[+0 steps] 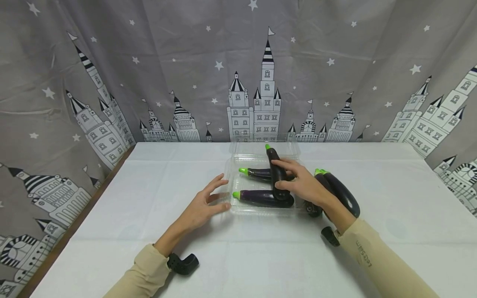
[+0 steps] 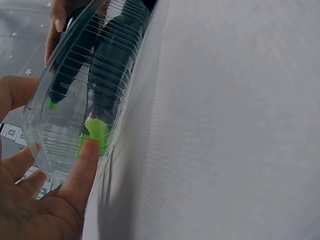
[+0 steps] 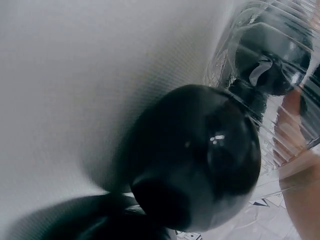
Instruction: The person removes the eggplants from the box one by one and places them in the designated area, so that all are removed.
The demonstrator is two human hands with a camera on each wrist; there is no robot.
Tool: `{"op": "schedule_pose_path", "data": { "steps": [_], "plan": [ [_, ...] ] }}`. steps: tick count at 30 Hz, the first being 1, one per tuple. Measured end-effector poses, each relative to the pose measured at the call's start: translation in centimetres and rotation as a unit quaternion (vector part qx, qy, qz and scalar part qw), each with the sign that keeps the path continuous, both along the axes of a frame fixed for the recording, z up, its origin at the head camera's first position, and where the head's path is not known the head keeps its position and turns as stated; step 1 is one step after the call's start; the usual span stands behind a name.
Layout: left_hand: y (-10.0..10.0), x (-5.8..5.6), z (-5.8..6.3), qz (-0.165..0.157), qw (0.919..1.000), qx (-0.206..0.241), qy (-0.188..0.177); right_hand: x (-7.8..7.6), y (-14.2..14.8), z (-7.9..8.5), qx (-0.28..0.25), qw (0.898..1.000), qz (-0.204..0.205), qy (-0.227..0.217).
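Observation:
My right hand (image 1: 302,182) grips a dark eggplant (image 1: 276,171) with a green stem, slanted across two others in a clear plastic container (image 1: 238,207). Those two, an upper eggplant (image 1: 257,174) and a lower eggplant (image 1: 261,198), lie sideways with stems to the left. My left hand (image 1: 203,207) is at the container's left side, fingers spread. In the left wrist view its thumb and a finger touch the ribbed wall and rim. The right wrist view shows the rounded end of a loose eggplant (image 3: 195,157) close up, with the container behind it.
Right of the container, partly under my right forearm, more eggplants (image 1: 342,194) lie on the white tablecloth (image 1: 261,256). The container's clear lid (image 1: 261,147) is folded back toward the grey castle-print curtain (image 1: 208,62). A black device (image 1: 182,264) sits at my left wrist.

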State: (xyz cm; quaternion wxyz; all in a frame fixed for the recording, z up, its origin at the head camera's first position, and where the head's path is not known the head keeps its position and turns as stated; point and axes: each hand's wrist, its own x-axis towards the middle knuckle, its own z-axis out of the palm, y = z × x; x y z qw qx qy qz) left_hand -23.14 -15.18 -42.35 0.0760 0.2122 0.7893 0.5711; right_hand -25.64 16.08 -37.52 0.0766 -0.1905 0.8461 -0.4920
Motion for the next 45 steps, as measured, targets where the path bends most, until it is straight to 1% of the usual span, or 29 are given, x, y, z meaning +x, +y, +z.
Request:
{"op": "schedule_pose_path", "data": {
  "steps": [9,20,29,39,45],
  "plan": [
    [-0.02,-0.06,-0.14,0.002,1.0,-0.002,-0.005,0.11,-0.01,-0.15,0.014,1.0,-0.007,0.009],
    [0.07,-0.11,-0.03,0.005,1.0,-0.006,-0.006,0.13,0.11,-0.2,0.004,1.0,-0.007,0.013],
    [0.03,-0.08,-0.05,0.005,0.9999,-0.009,-0.003,0.05,0.11,-0.41,0.008,1.0,-0.018,0.019],
    [0.05,-0.12,0.0,0.007,0.9999,-0.013,-0.006,-0.05,0.11,-0.53,-0.006,1.0,-0.024,0.013],
    [0.09,-0.12,-0.04,0.006,0.9999,-0.013,-0.005,0.05,0.32,-0.47,-0.019,1.0,-0.02,0.014]
  ]
}}
